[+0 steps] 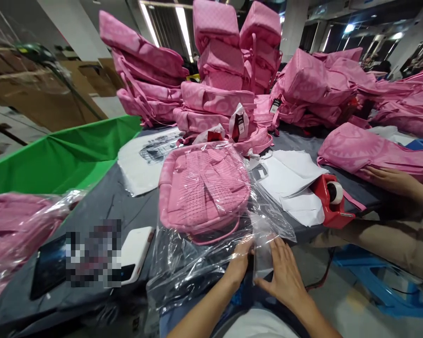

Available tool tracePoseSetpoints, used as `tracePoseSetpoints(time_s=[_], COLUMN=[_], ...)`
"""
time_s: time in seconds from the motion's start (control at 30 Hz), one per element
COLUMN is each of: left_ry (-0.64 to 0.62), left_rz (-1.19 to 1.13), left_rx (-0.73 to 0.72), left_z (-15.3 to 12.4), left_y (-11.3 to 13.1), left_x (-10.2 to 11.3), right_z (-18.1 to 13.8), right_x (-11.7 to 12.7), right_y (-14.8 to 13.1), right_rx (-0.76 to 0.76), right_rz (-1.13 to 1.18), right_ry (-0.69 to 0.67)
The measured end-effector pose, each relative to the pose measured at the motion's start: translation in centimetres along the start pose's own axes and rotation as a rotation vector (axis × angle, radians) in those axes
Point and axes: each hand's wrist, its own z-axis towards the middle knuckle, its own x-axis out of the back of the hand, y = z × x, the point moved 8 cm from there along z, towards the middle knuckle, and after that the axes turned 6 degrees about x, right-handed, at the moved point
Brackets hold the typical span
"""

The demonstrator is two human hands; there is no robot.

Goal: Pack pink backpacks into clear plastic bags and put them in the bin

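A pink backpack [204,188] lies flat on the dark table [127,202] inside a clear plastic bag [186,267], whose open end hangs over the table's near edge. My left hand [238,263] pinches the bag's loose flap just below the backpack, fingers closed on the film. My right hand [282,270] lies flat on the same flap, fingers stretched out and pressing the plastic down.
Piles of pink backpacks [225,70] fill the back of the table. White papers [289,178] and a red tape dispenser [333,202] lie to the right, where another person's hand [391,178] rests on a pink bag. A phone and white power bank [134,249] sit left; a green bin [63,155] stands beyond.
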Motion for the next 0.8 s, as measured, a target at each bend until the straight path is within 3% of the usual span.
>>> tracePoseSetpoints(time_s=[0.13,0.33,0.5,0.6,0.7,0.8], left_ry=[0.062,0.096,0.066,0.156,0.073,-0.058], left_rz=[-0.149,-0.362,-0.249,-0.190,-0.154,-0.165], left_rx=[0.067,0.194,0.074,0.017,0.043,0.150], left_z=[0.8,0.5,0.9,1.4,0.7,-0.7], left_y=[-1.5,-4.6,-3.9,-3.3,-2.7,-2.2], left_x=[0.8,1.4,-0.8,-0.7,0.1,2.0], right_z=[0.0,1.8,2.2,2.4,2.3,1.8], right_x=[1.0,4.2,5.7,7.1,8.1,7.4], right_y=[0.2,2.7,5.6,5.9,6.4,6.9], right_rx=[0.045,0.008,-0.259,-0.240,-0.226,-0.292], right_rz=[0.025,0.160,0.417,0.475,0.513,0.651], right_ry=[-0.053,0.065,0.178,0.295,0.345,0.286])
